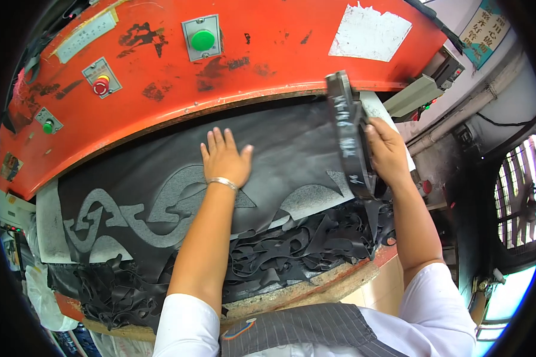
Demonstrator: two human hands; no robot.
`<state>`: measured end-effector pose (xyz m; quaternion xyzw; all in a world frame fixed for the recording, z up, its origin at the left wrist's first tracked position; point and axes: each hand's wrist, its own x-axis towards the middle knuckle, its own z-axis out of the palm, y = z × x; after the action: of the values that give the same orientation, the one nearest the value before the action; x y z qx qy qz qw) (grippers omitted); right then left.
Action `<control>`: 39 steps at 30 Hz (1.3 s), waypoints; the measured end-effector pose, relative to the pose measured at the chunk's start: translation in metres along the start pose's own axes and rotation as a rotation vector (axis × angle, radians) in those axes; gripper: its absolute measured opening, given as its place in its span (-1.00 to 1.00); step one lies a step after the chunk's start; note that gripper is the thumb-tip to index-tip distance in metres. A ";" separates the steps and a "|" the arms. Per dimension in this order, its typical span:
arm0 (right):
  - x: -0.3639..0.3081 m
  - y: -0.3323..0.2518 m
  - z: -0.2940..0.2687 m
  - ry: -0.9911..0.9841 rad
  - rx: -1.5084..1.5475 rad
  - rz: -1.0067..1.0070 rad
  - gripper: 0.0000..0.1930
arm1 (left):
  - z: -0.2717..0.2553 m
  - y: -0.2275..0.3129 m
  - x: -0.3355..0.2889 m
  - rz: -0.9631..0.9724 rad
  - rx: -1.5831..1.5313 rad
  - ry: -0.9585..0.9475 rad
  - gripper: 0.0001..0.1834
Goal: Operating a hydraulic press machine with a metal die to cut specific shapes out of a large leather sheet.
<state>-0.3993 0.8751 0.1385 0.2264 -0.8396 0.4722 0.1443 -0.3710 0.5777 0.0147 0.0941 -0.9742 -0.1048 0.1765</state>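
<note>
A sheet of black leather [286, 140] lies over a pale cutting board [47, 223] under the press. Curved shapes are cut out of its near side, and the grey board shows through them. My left hand [227, 160] rests flat on the leather with its fingers spread, just beyond the cut-outs. My right hand [388, 152] grips a dark metal cutting die [346, 128] by its right side. Held on edge, the die has white marks on its face. It stands over the sheet's right end; whether its lower edge touches the leather I cannot tell.
Beyond the sheet rises the orange-red press [268, 53], with a large green button [202, 40] and a red stop button [100, 86]. Black leather scraps [298, 244] are heaped along the near edge. A plastic bag [47, 297] hangs at the left.
</note>
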 end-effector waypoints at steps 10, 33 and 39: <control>0.052 0.036 0.117 -0.563 -0.356 -0.150 -0.76 | -0.060 0.076 -0.099 0.627 -0.902 -0.661 -0.74; -0.063 0.069 0.090 -0.429 -0.357 -0.071 -0.52 | -0.027 0.025 -0.114 -0.064 -0.477 -0.043 -0.84; -0.065 0.073 0.097 -0.380 -0.256 -0.148 -0.57 | -0.031 0.019 -0.114 -0.090 -0.502 -0.035 -0.83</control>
<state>-0.3845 0.8410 0.0059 0.3520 -0.8858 0.2990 0.0455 -0.2577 0.6158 0.0105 0.0889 -0.9152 -0.3529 0.1728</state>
